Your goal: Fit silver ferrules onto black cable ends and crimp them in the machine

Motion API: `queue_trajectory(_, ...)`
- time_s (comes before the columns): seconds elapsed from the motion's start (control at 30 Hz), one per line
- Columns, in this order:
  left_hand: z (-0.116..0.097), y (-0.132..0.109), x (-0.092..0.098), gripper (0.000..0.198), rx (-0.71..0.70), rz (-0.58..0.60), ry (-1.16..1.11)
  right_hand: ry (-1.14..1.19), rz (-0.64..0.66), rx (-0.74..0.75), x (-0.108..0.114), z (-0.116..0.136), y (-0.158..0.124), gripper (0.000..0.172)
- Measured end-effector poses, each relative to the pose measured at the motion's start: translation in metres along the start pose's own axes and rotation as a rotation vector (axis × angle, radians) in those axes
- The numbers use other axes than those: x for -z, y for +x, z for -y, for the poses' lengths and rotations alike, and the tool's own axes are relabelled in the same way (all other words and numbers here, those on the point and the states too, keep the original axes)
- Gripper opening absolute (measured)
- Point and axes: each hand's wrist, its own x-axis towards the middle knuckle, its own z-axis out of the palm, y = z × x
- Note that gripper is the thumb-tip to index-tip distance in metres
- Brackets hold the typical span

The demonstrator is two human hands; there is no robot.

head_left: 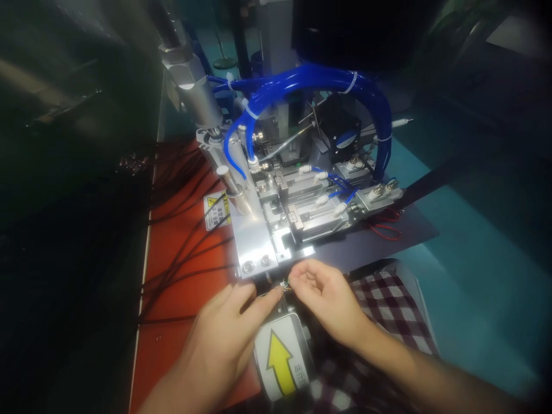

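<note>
My left hand (224, 339) rests on the orange mat (181, 270), its thumb and forefinger pinched together on a thin dark wire (282, 286) just below the front edge of a metal fixture (276, 224). My right hand (325, 296) comes in from the right with curled fingers pinched on the same wire end, the fingertips almost meeting those of the left. What lies at the wire's tip is too small to make out. A white plate with a yellow arrow (282, 359) sits directly beneath both hands.
Blue air hoses (302, 80) loop over the fixture's clamps and cylinders. A steel cylinder (194, 86) leans in from the upper left. Several black cables (181, 241) fan across the mat. A yellow warning label (218, 210) and checked cloth (388, 305) flank the fixture.
</note>
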Motion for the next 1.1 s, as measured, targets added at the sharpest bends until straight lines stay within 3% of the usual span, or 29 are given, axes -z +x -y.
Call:
queue_trajectory(0.17,-0.001,0.002,0.003,0.04,-0.008,0.0,-0.007,0.004,0.015,-0.034,0.004,0.001,-0.004,0.014)
queue_trajectory(0.63,0.001,-0.006,-0.006,0.04,0.032,-0.022,-0.051,-0.103,0.075,0.073,0.004,-0.002,-0.002,0.012)
queue_trajectory(1.1,0.002,-0.004,-0.006,0.04,0.038,-0.005,-0.049,-0.08,0.057,0.01,0.008,0.003,-0.004,0.012)
